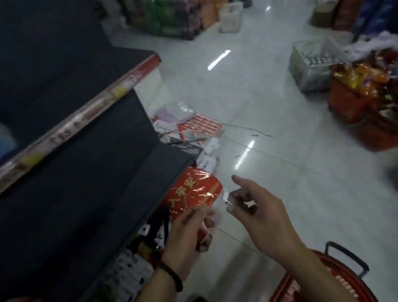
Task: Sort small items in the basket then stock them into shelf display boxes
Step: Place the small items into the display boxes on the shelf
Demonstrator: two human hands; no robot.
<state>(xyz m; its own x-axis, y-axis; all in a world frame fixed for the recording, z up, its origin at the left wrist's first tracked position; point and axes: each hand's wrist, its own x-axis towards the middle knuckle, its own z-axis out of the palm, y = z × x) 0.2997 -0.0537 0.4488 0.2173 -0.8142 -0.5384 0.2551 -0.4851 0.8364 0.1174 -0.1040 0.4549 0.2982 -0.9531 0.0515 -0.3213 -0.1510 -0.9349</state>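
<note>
Just beside shelf edge [146, 197], hands [188, 235] [258, 213] pinch small items [225, 196].

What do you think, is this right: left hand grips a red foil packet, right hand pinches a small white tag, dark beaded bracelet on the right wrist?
Not quite: the head view shows the dark beaded bracelet on the left wrist. The left hand does grip the red foil packet and the right hand pinches the small white tag.
</note>
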